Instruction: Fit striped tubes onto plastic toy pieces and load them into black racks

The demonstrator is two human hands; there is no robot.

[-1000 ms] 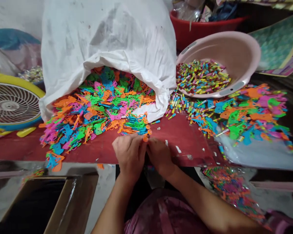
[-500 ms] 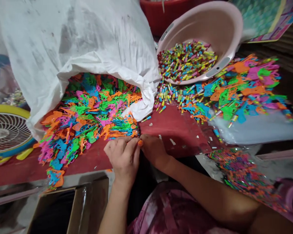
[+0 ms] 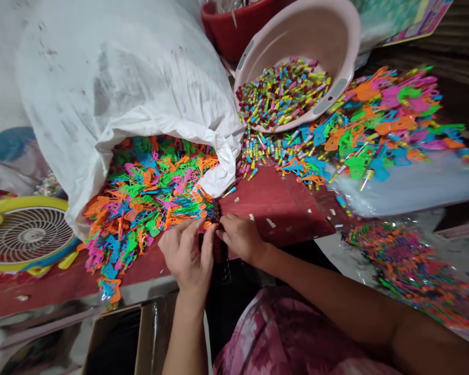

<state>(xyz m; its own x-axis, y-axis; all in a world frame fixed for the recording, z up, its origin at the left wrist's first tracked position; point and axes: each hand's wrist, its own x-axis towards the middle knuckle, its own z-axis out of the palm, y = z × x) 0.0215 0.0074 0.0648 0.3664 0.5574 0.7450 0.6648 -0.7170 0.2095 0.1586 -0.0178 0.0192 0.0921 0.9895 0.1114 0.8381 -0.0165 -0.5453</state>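
head view: left hand has its thumb and fingers further apart than half a second ago, so that grip looks looser, but can't tell if the tips pinch the orange disc. right hand is bunched close by, can't tell on what. disc's at the near end of a row on the bench. white sack spills bright bits, pink basin holds little tubes.
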